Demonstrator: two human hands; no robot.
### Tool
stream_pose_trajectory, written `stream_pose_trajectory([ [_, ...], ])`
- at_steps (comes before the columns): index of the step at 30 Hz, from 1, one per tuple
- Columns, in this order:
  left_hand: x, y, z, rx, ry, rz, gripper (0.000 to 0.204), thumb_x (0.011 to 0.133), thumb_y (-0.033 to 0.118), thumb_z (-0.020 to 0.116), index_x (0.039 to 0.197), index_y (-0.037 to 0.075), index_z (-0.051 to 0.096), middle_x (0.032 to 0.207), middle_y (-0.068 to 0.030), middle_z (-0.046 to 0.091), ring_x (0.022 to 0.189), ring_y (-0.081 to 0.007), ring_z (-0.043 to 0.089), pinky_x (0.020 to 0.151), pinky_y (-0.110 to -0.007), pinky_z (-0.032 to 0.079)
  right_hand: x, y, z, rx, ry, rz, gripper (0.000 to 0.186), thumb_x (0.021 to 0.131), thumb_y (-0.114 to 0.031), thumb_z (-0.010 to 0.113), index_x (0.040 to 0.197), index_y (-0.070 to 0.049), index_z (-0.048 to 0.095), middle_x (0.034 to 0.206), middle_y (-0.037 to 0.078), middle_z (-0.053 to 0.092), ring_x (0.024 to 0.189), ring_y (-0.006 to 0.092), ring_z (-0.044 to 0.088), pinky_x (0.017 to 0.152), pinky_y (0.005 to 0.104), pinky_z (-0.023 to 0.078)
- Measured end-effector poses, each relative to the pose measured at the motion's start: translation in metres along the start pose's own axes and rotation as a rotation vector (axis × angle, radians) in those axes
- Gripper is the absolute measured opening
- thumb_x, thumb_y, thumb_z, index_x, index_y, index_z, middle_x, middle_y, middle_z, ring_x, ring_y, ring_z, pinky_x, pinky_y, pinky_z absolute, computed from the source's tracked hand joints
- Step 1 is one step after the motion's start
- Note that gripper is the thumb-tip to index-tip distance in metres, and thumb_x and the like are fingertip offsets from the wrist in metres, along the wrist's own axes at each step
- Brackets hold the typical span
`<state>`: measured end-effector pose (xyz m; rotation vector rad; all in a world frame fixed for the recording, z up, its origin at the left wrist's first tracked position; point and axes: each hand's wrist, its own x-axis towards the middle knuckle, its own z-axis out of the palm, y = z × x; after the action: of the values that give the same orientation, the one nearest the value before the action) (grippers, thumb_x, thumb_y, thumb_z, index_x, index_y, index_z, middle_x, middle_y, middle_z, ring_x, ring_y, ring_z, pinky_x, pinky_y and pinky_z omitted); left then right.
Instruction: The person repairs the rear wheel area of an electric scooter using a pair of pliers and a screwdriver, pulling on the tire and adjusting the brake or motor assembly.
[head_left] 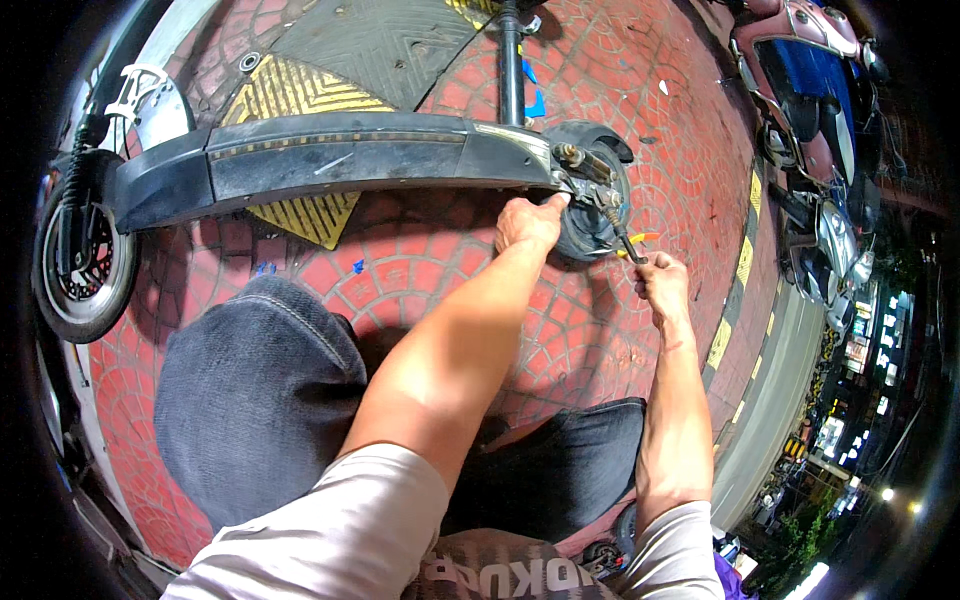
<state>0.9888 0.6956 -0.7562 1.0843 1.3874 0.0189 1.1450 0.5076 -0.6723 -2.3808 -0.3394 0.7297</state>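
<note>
A black electric scooter (340,160) lies across the view, its front wheel (88,245) at the far left and its rear wheel (590,235) right of centre. At the deck's rear end, my left hand (527,222) is closed, thumb and fingertips against the metal parts beside the rear wheel; what it grips there is hidden. My right hand (664,283) is closed on the end of a dark, slim wrench-like tool (629,245), which slants up to the rear suspension (585,170). Its exact kind is unclear. A small yellow piece (640,238) shows beside the tool.
Red patterned paving (440,265) lies under the scooter, with a grey-and-yellow ramp plate (360,60) behind it. A black post (511,70) stands behind the deck. Parked motorbikes (810,90) line the right. My jean-covered knee (255,390) is close to the deck. A ring-shaped part (249,62) lies far left.
</note>
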Motion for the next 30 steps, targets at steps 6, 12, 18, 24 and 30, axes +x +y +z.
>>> stream_pose_trajectory([
  [6, 0.006, -0.008, -0.005, 0.059, -0.121, 0.041, 0.097, 0.078, 0.069, 0.082, 0.131, -0.011, 0.067, 0.141, -0.0314, 0.064, 0.135, -0.0412, 0.061, 0.113, -0.045, 0.047, -0.012, -0.017, 0.012, -0.685, -0.143, 0.065, 0.036, 0.09, -0.034, 0.08, 0.11, -0.004, 0.078, 0.092, 0.011, 0.076, 0.086, 0.0225, 0.071, 0.079, 0.042, 0.054],
  [12, 0.014, -0.027, 0.011, 0.008, -0.15, 0.016, 0.1, 0.078, 0.066, 0.084, 0.136, -0.012, 0.063, 0.143, -0.0299, 0.063, 0.136, -0.0392, 0.061, 0.114, -0.044, 0.046, -0.017, -0.015, 0.016, -0.324, -0.252, 0.194, 0.041, 0.094, -0.044, 0.078, 0.103, -0.004, 0.079, 0.097, 0.007, 0.073, 0.083, 0.0197, 0.067, 0.075, 0.0388, 0.053],
  [18, 0.032, -0.039, 0.031, -0.131, -0.173, 0.03, 0.091, 0.08, 0.056, 0.086, 0.135, -0.012, 0.063, 0.14, -0.0285, 0.066, 0.132, -0.0355, 0.063, 0.111, -0.042, 0.047, -0.015, 0.005, 0.021, 0.306, -0.474, 0.424, 0.036, 0.095, -0.03, 0.078, 0.121, -0.006, 0.072, 0.116, 0.008, 0.076, 0.105, 0.0186, 0.071, 0.087, 0.0415, 0.06],
  [24, 0.021, -0.037, 0.033, -0.023, -0.202, 0.007, 0.098, 0.077, 0.069, 0.08, 0.142, -0.003, 0.061, 0.146, -0.0264, 0.063, 0.138, -0.0403, 0.059, 0.113, -0.047, 0.047, -0.017, 0.0, 0.024, 0.638, -0.534, 0.382, 0.033, 0.096, -0.02, 0.074, 0.123, -0.001, 0.07, 0.116, 0.014, 0.077, 0.103, 0.0247, 0.076, 0.077, 0.0394, 0.064],
  [30, 0.018, -0.04, 0.028, -0.001, -0.194, -0.01, 0.098, 0.08, 0.068, 0.078, 0.145, -0.003, 0.057, 0.148, -0.0259, 0.061, 0.138, -0.041, 0.059, 0.114, -0.049, 0.047, -0.021, -0.02, 0.014, 0.028, -0.29, 0.313, 0.024, 0.096, -0.016, 0.067, 0.112, 0.001, 0.073, 0.09, 0.012, 0.08, 0.078, 0.0207, 0.079, 0.054, 0.0338, 0.059],
])
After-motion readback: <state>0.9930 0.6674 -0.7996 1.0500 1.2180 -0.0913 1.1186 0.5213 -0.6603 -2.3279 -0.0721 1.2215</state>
